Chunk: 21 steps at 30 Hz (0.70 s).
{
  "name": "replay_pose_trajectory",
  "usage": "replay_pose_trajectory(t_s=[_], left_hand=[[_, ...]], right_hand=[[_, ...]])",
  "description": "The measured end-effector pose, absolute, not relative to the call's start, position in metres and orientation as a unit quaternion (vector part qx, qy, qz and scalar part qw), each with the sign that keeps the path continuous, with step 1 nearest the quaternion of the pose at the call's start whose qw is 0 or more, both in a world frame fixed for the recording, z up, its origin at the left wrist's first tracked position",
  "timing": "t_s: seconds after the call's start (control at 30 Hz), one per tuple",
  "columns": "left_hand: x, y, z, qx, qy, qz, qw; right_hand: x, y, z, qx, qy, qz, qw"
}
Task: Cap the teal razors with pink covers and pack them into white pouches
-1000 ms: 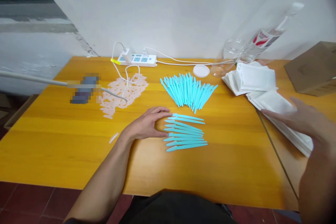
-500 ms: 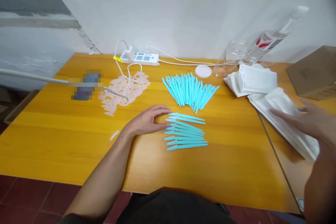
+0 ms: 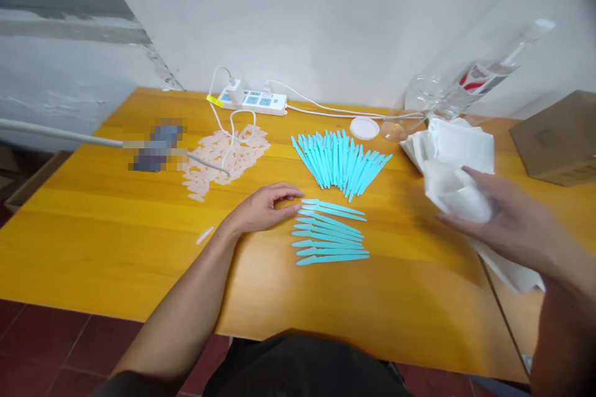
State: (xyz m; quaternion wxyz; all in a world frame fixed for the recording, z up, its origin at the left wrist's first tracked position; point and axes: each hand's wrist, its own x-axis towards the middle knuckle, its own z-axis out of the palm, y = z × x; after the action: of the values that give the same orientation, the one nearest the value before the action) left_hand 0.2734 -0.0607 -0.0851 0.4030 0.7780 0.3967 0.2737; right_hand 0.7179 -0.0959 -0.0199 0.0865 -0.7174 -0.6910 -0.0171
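My left hand (image 3: 267,206) rests on the wooden table with thumb and fingers curved and a gap between them, its fingertips beside the left ends of several blue sticks (image 3: 331,237) laid in a column. Nothing shows in it. Behind them a fan of many more blue sticks (image 3: 342,161) lies spread. On the right, my right hand (image 3: 493,217) is closed round a white packet (image 3: 454,189), which is bent and lifted off the table; the hand is blurred. More white packets (image 3: 465,146) lie just behind it.
Many pale pink pieces (image 3: 223,158) lie at the left, with one apart (image 3: 205,235). A white cable crosses them from a power strip (image 3: 254,100). A phone (image 3: 158,146), round lid (image 3: 364,128), clear bottle (image 3: 479,80) and cardboard box (image 3: 559,139) stand or lie farther back.
My right hand has moved left and closed on a white packet, lifting it. The left thumb has drawn slightly nearer the fingers. The view has shifted a little.
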Motion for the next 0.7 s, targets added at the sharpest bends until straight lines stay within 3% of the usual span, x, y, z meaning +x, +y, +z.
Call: replay_pose_trajectory(t_s=[0.1,0.3,0.43,0.6,0.7], left_hand=[[0.273,-0.061,-0.083,0.776,0.404,0.275,0.400],[0.293,-0.074,-0.060,0.709,0.432,0.335,0.446],[0.338,-0.095,-0.043,0.628,0.438,0.324,0.556],[0.389,-0.106,-0.044,0.635,0.438,0.343,0.536],[0.378,-0.093,-0.050,0.644,0.431,0.340,0.533]], right_hand=[[0.688,-0.101,-0.023,-0.620,-0.779,0.058,0.073],[0.643,-0.109,-0.028,-0.497,-0.862,0.083,0.061],[0.626,-0.118,-0.022,-0.465,-0.877,0.094,0.073],[0.619,-0.122,-0.025,-0.449,-0.884,0.081,0.103],[0.621,-0.117,-0.034,-0.463,-0.872,0.105,0.116]])
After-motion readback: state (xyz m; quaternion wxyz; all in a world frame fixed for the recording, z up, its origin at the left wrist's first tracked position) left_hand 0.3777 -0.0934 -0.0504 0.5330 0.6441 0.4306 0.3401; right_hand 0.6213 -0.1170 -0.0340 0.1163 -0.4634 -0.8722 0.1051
